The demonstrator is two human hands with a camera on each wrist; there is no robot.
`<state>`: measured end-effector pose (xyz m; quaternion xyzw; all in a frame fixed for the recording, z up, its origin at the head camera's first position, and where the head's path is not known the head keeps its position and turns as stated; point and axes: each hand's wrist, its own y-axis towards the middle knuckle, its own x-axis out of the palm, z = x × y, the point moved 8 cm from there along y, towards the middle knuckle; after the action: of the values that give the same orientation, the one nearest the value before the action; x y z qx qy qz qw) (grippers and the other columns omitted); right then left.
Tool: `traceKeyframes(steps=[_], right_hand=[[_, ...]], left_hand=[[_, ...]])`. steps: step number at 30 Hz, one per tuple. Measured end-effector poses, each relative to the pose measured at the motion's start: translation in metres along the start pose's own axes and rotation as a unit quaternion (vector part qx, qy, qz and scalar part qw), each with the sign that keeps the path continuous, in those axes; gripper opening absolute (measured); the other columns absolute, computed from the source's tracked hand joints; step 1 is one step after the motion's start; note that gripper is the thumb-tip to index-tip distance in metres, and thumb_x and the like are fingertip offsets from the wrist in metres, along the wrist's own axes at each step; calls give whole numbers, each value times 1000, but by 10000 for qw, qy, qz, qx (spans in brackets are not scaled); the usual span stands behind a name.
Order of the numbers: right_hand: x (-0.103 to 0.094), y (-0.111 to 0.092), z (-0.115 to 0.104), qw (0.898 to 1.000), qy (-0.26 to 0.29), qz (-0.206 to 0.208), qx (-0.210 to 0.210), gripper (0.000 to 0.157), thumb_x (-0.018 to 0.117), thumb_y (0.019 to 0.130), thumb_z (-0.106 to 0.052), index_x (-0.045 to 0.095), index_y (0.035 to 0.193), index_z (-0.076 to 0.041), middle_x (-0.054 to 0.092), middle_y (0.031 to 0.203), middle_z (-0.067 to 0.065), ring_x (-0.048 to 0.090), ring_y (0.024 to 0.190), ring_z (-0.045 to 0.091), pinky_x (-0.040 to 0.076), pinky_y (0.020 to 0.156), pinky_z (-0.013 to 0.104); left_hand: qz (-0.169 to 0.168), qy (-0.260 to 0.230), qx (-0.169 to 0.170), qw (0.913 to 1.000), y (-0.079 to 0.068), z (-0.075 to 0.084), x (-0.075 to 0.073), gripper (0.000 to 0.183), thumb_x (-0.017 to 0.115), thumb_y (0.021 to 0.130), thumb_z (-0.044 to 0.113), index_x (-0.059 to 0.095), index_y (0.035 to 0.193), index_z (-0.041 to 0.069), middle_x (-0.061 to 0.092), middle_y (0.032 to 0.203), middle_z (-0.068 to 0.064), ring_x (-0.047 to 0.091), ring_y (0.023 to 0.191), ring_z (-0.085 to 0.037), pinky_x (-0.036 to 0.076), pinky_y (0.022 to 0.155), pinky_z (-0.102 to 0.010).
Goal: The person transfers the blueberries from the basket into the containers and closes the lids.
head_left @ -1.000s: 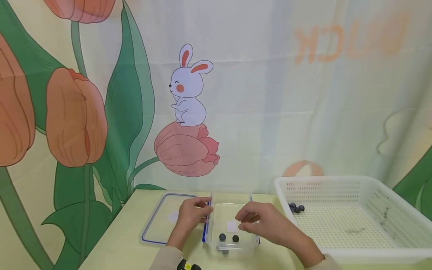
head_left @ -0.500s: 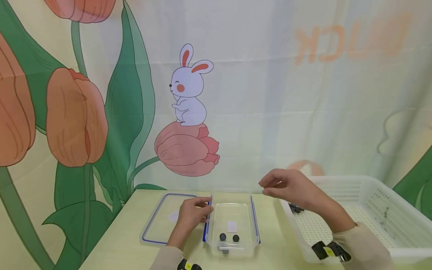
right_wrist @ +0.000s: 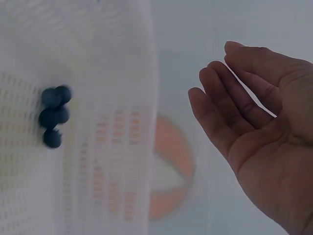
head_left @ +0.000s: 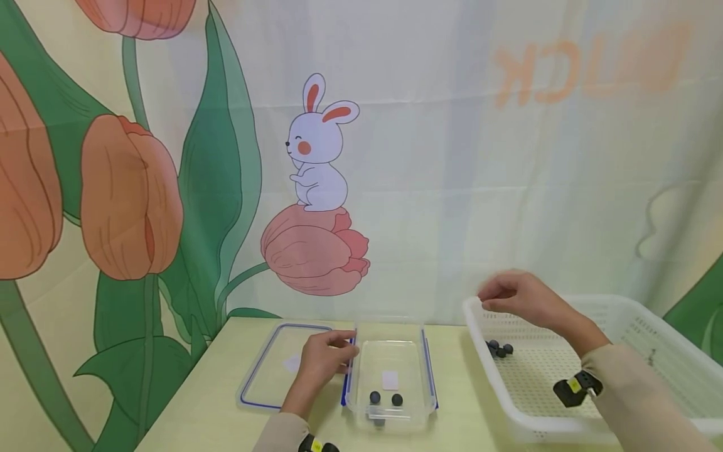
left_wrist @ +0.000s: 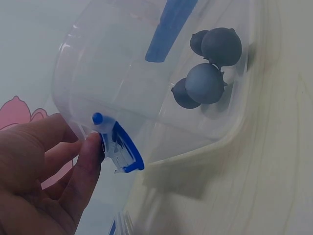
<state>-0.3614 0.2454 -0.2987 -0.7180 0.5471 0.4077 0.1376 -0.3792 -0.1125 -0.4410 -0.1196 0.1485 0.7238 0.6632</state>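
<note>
Student: What are the surface and setting?
Teacher: A pale yellow tabletop, smooth and faintly grained; beyond its far edge hangs a curtain printed with tulips, a rabbit and faint orange letters.

Student: What stands on it?
Teacher: Near the left edge lies a clear lid with a blue seal. Toward the middle stands a clear box with blue clips; two blueberries show plainly at its near end, though further dark shapes there may be reflections. On the right stands a white slotted basket, a blueberry cluster against its left wall.

Student: And the hands?
Teacher: The left hand pinches the box's left side beside a clip. The right hand, above the basket's far-left corner, has loosely bent fingers and holds nothing.

Student: What blocks the view?
Teacher: The right sleeve, with a black wrist strap, crosses the basket and hides part of its floor; the left hand covers the lid's right side.
</note>
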Motion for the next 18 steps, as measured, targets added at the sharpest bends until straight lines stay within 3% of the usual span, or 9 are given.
traceKeyframes(steps=[4, 13, 18], right_hand=[[2, 0, 23, 9998, -61, -121, 122, 16, 71, 89, -17, 69, 101, -7, 67, 95, 5, 63, 85, 20, 54, 70, 31], [13, -6, 68, 9965, 128, -485, 669, 21, 68, 90, -14, 67, 105, 0, 68, 97, 9, 65, 86, 22, 55, 73, 35], [19, -9, 89, 9930, 121, -648, 985, 20, 68, 90, -14, 67, 104, -1, 68, 96, 8, 65, 85, 22, 56, 73, 38]], left_hand=[[37, 67, -50, 10000, 0, -1, 1, 33, 76, 82, 17, 73, 115, 20, 62, 95, -4, 65, 72, -18, 56, 56, -21], [56, -12, 129, 9999, -11, 15, -5, 34, 76, 82, 13, 72, 116, 12, 63, 93, -7, 64, 70, -18, 58, 61, -26], [55, 36, 32, 10000, -10, 13, -5, 35, 75, 83, 14, 71, 118, 13, 62, 94, -5, 64, 70, -17, 58, 61, -25]])
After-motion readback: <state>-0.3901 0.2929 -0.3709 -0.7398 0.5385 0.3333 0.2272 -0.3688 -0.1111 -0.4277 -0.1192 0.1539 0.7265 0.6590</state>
